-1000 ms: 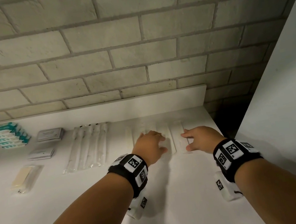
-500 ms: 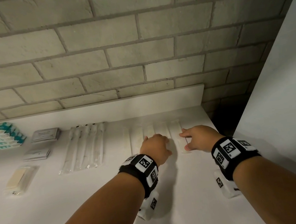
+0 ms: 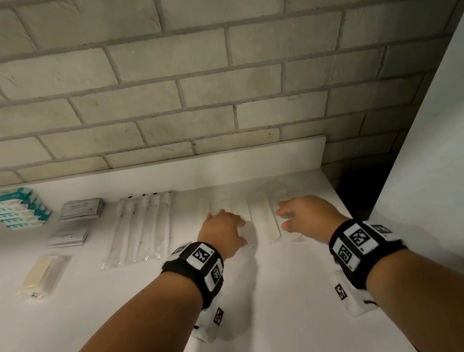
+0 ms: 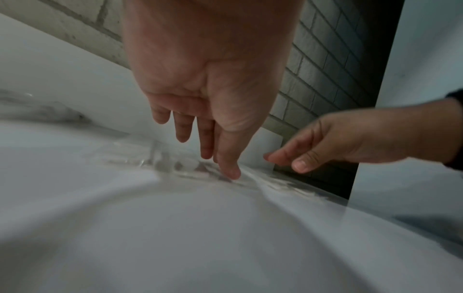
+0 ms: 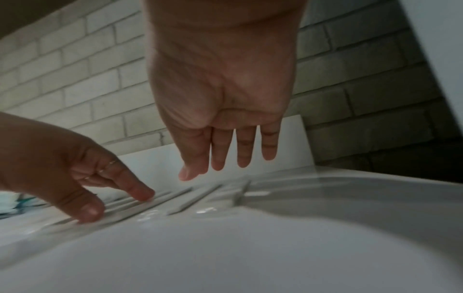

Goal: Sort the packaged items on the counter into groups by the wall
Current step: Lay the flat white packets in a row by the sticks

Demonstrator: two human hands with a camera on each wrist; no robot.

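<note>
By the wall, the left hand (image 3: 223,232) presses flat, fingers straight, on the white packets (image 3: 264,219) (likely squaring their row); the right hand (image 3: 306,215) hovers open, gripping nothing.

On the white counter (image 3: 127,327), along the brick wall (image 3: 211,88), these are lying left to right: stacked teal boxes (image 3: 16,209), flat grey sachets (image 3: 81,209), long clear-wrapped sticks (image 3: 139,230), pale flat wrapped strips (image 3: 262,216). A cream bar in clear wrap (image 3: 42,275) is sitting nearer, far left.

Both arms reach forward, left hand (image 3: 224,235) and right hand (image 3: 306,215) palm-down, fingers loosely extended.
</note>
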